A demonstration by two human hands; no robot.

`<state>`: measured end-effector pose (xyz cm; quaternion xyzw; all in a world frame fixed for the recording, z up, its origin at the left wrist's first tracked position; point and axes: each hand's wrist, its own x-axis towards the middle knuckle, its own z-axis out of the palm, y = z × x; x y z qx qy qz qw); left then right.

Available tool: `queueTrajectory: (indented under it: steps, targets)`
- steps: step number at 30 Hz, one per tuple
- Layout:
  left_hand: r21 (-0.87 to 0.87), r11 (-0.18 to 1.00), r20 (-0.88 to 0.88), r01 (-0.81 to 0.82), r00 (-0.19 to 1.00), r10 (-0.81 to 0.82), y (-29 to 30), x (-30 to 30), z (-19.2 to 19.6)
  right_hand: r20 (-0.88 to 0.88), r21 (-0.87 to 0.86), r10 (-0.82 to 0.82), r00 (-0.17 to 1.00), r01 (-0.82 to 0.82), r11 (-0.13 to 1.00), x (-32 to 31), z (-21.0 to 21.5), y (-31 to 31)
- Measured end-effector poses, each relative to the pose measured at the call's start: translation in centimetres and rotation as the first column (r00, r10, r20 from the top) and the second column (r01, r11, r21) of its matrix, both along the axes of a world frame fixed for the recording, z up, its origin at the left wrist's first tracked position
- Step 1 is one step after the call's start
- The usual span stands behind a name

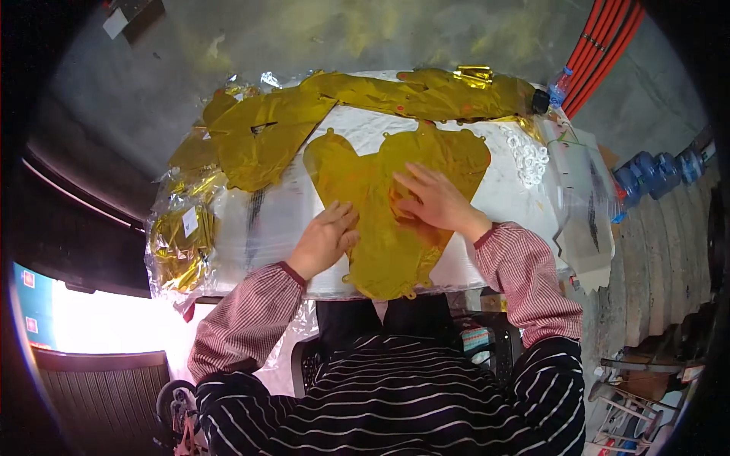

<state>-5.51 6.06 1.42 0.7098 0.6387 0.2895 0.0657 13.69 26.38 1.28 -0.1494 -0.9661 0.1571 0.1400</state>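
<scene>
The near edge of the white worktop (258,220) is hidden behind the person's checked sleeves, and the gold packets (181,243) at its left are hard to make out under glossy wrapping. A flat gold foil balloon (395,228), thin, shiny and wavy-edged, lies in the middle of the worktop. The left hand (325,239) and right hand (433,199) press on it with flat fingers, a little apart, gripping nothing; more gold foil pieces (262,137) lie behind.

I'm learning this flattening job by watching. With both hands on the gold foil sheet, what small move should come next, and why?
Probably slide the right hand outward toward the sheet's upper right lobe. The gold foil sheet looks creased under that hand's fingers, while the left hand rests flat on its left edge, pinning it to the white table.
</scene>
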Motion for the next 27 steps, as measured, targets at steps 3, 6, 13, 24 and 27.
queueTrajectory:
  steps: [3,6,13,24,27]
  targets:
    - [-0.097,0.990,-0.166,-0.106,0.982,0.089,-1.4,1.2,-1.1,0.073,0.003,0.052,0.996,-0.052,0.999,0.4,-1.1,-1.1]
    - [-0.136,0.989,-0.169,-0.054,0.985,0.030,-2.6,2.1,-0.6,0.136,0.033,0.112,0.984,-0.117,0.993,1.7,-0.5,-1.5]
    - [-0.217,0.976,-0.141,-0.014,0.990,-0.017,-4.8,2.7,0.8,0.189,0.045,0.094,0.977,-0.105,0.993,2.6,-0.7,-1.1]
    - [-0.220,0.976,-0.115,0.004,0.993,-0.030,-3.7,1.6,0.3,0.157,0.095,0.149,0.976,-0.165,0.982,1.7,-1.1,0.4]
    - [-0.225,0.974,-0.133,-0.014,0.991,-0.017,-3.2,1.1,0.4,0.159,0.073,0.139,0.977,-0.152,0.986,1.3,-0.9,0.7]
